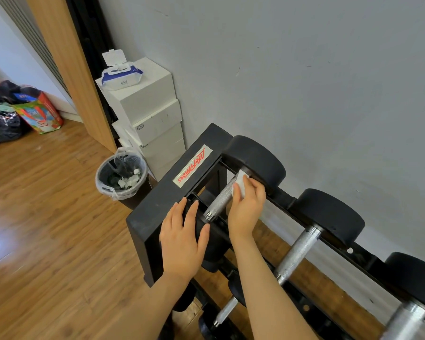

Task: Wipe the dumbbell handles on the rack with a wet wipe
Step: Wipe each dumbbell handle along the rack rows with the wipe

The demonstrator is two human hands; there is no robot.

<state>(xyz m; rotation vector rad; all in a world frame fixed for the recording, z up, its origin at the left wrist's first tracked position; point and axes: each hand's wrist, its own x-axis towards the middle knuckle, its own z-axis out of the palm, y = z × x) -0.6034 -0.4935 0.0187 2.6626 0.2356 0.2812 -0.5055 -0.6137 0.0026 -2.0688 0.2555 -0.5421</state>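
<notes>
A black dumbbell rack (157,207) stands against the grey wall. On its top row the leftmost dumbbell shows a knurled steel handle (221,200) between black heads. My right hand (247,207) holds a white wet wipe (241,186) against the far end of that handle, by the rear head (255,158). Resting flat on the near head of the same dumbbell, my left hand (182,236) has its fingers straight. A second dumbbell handle (297,253) lies to the right, and a third (407,320) is at the frame's lower right.
A wet wipe pack (120,74) with its lid up sits on stacked white boxes (147,114) left of the rack. A lined bin (120,177) holding used wipes stands on the wood floor beside it. Bags (35,111) lie at the far left. Lower rack rows hold more dumbbells (227,310).
</notes>
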